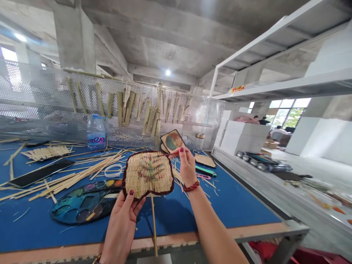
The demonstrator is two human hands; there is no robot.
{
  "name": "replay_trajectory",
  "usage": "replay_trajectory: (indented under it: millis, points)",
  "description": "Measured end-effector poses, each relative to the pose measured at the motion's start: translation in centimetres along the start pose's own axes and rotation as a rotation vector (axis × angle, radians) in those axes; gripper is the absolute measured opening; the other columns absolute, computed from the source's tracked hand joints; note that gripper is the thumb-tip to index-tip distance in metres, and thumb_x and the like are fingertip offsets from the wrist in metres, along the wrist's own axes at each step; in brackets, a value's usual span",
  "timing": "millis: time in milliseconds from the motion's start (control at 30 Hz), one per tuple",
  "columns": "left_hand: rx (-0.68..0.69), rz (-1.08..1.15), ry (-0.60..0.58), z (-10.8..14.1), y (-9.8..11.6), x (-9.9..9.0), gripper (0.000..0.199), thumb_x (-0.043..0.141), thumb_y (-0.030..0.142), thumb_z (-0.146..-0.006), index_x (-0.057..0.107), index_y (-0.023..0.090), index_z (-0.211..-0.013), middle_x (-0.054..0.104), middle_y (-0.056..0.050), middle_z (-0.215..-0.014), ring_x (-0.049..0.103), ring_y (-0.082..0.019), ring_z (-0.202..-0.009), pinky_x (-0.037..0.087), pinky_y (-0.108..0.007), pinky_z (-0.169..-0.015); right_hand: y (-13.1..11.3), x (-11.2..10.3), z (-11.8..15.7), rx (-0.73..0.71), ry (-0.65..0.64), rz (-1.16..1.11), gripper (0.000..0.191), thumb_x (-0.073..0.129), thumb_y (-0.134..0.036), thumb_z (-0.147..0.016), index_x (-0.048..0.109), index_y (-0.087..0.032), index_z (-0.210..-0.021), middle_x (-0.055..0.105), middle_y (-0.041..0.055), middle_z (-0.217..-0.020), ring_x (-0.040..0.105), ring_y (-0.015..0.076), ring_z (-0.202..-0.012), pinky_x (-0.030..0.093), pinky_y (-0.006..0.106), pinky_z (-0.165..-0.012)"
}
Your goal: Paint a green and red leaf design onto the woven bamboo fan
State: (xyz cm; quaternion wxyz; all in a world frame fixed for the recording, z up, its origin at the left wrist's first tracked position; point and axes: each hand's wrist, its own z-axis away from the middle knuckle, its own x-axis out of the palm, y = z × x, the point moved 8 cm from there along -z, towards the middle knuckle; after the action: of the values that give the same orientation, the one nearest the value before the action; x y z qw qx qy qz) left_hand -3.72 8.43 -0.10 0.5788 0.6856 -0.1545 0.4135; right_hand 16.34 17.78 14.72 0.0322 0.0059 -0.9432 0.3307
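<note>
Woven fan is held up over the near middle of the counter, dark-bound edge all round, painted branching pattern on the face. Its stick handle points down and, in view, crosses the counter's near wooden edge.

Left grip: pinching the fan's lower-left border, thumb on the front, other fingers under and behind. Right grip: closed on a thin brush, angled left over the fan's top edge toward the pattern. Can't tell from this angle if the tip touches.

Tight on the left: paint palette sits just beside the left grip, its right end hidden behind hand and fan. White ring and loose bamboo strips lie beyond it.

Behind the right grip, a smaller painted piece; right of the wrist, a green-handled cutter and a woven panel, both near the dark right edge.

Widest stretch of blue surface: right of the right forearm, out to that edge. Far side ends at a perforated screen, bottle and lidded jar in front.
</note>
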Motion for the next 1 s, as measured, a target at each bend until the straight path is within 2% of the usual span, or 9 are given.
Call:
replay_trajectory:
  millis: [333,500,567,667,833,900,1000]
  points:
    - [-0.008,-0.017,-0.021,0.2,0.0,0.2,0.041,0.077,0.029,-0.074,0.068,0.028,-0.114,0.069,-0.003,-0.120,0.068,-0.017,-0.096,0.061,-0.028,-0.078,-0.5,1.7,1.1,-0.097,-0.140,0.277,0.029,0.042,-0.039,-0.099,0.062,-0.021,-0.088,0.070,0.0023,-0.075,0.067,0.0166,-0.074,0.048,0.029,-0.075]
    - [-0.008,-0.024,-0.033,0.2,-0.1,0.1,0.042,0.076,0.031,-0.076,0.067,0.029,-0.117,0.068,-0.004,-0.123,0.066,-0.019,-0.102,0.061,-0.030,-0.080,-0.5,-0.3,0.7,-0.073,0.050,0.314,0.031,0.041,-0.041,-0.099,0.060,-0.021,-0.087,0.068,0.0014,-0.070,0.064,0.0161,-0.067,0.046,0.028,-0.071]
    - [-0.010,-0.030,-0.041,0.2,-0.1,0.1,0.042,0.075,0.032,-0.077,0.066,0.029,-0.118,0.067,-0.004,-0.124,0.065,-0.020,-0.106,0.061,-0.030,-0.080,-0.5,-0.2,0.8,-0.077,0.035,0.285,0.032,0.039,-0.041,-0.100,0.060,-0.021,-0.087,0.069,0.0012,-0.070,0.065,0.0159,-0.068,0.046,0.028,-0.071]
    - [0.000,-0.036,-0.047,0.3,-0.1,0.1,0.043,0.075,0.032,-0.077,0.066,0.030,-0.119,0.065,-0.004,-0.127,0.063,-0.021,-0.111,0.061,-0.029,-0.080,-0.8,0.8,0.9,-0.127,-0.062,0.328,0.031,0.041,-0.039,-0.100,0.061,-0.021,-0.086,0.068,0.0015,-0.072,0.065,0.0160,-0.070,0.046,0.028,-0.071]
    - [0.005,-0.024,-0.043,0.2,-0.1,0.1,0.043,0.076,0.033,-0.075,0.067,0.029,-0.117,0.067,-0.004,-0.125,0.064,-0.022,-0.109,0.061,-0.029,-0.079,-1.2,-0.7,0.8,-0.123,0.092,0.344,0.032,0.039,-0.040,-0.100,0.058,-0.021,-0.083,0.065,0.0004,-0.065,0.061,0.0154,-0.063,0.046,0.029,-0.068]
    - [0.007,-0.022,-0.038,0.2,-0.1,0.1,0.043,0.077,0.032,-0.074,0.067,0.028,-0.115,0.068,-0.004,-0.122,0.066,-0.021,-0.106,0.061,-0.029,-0.079,-1.5,-0.1,1.0,-0.133,0.042,0.300,0.031,0.038,-0.039,-0.100,0.059,-0.022,-0.085,0.066,0.0011,-0.069,0.063,0.0161,-0.067,0.047,0.030,-0.071]
    - [0.006,-0.031,-0.046,0.2,0.0,0.2,0.042,0.077,0.033,-0.074,0.067,0.029,-0.115,0.069,-0.003,-0.122,0.067,-0.021,-0.104,0.060,-0.029,-0.079,-2.3,2.4,1.6,-0.211,-0.136,0.296,0.027,0.041,-0.035,-0.100,0.062,-0.023,-0.090,0.070,0.0037,-0.079,0.065,0.0185,-0.080,0.049,0.032,-0.078]
